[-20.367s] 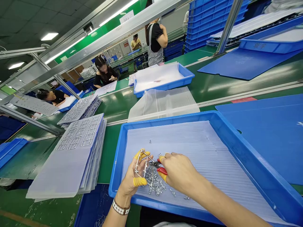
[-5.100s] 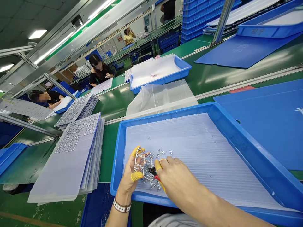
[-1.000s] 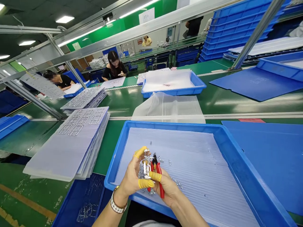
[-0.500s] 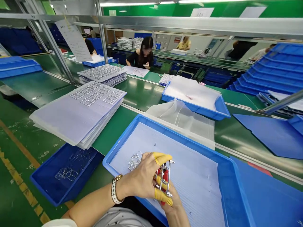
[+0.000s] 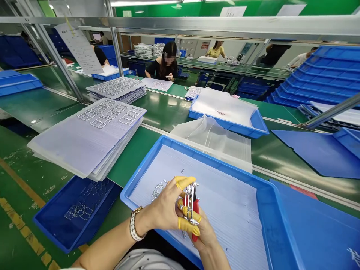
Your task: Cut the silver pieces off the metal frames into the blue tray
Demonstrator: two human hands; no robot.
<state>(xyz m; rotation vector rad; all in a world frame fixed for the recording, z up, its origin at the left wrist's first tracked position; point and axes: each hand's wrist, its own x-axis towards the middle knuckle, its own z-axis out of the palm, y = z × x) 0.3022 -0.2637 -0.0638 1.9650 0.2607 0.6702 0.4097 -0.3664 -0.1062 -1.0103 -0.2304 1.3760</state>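
Both hands are up over the near corner of the big blue tray (image 5: 146, 176). The left hand (image 5: 165, 208), yellow finger cots on and a watch at the wrist, has its fingers pinched shut on a small metal frame of parts (image 5: 190, 198), held upright just above the tray's white corrugated liner. The right hand (image 5: 201, 234) sits right under it, fingers wrapped around the red-handled cutters (image 5: 194, 210), which touch the frame or sit right behind it; can't tell if the blades are biting or just resting.

As for progress, I'd guess it's early-ish. There's only a small heap of loose metal bits (image 5: 158, 189) on the liner, just left of the hands, plus a stray piece or two, and the rest of the tray is bare liner. Meanwhile the stack of white sheets (image 5: 70, 144) on the bench to the left has full uncut frames lying on top, with another loaded stack (image 5: 116, 88) behind it, so plenty left. The lower blue bin (image 5: 56, 221) off the bench edge holds what look like empty frame skeletons, so a few are already done.

Writing-wise, a printed sheet (image 5: 80, 47) hangs from the rail at the upper left, with more signs overhead, but nothing is readable. No brand visible on the cutters either.
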